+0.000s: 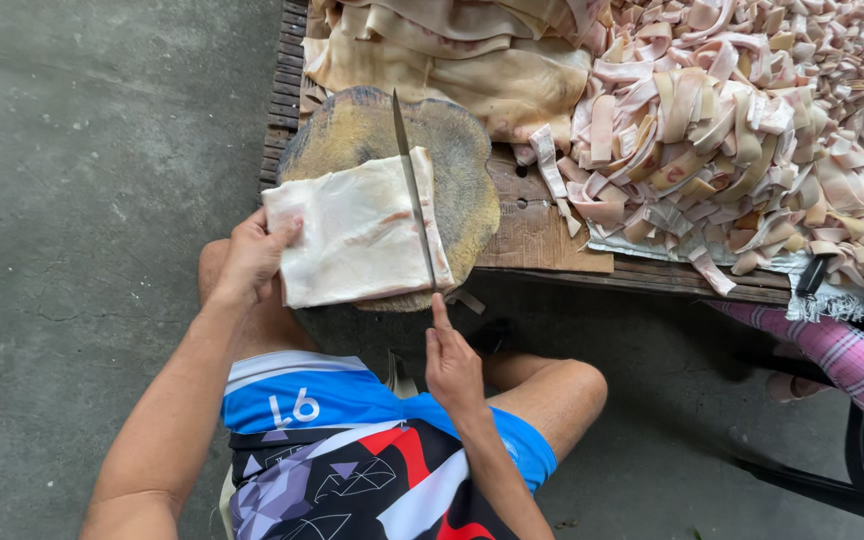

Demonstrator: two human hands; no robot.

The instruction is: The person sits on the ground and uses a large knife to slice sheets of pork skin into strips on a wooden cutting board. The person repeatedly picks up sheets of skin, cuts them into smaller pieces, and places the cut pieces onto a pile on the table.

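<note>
You have one view only, from the camera on your head, looking steeply down past your chest and knees. It faces forward over the round block [382, 140] at the near edge of the low table [652, 275], close enough that your left hand [250, 258] and right hand [452, 365] sit mid-frame. Concrete floor [82, 200] fills the left side; the strip pile [752, 120] runs off the top right corner.
</note>
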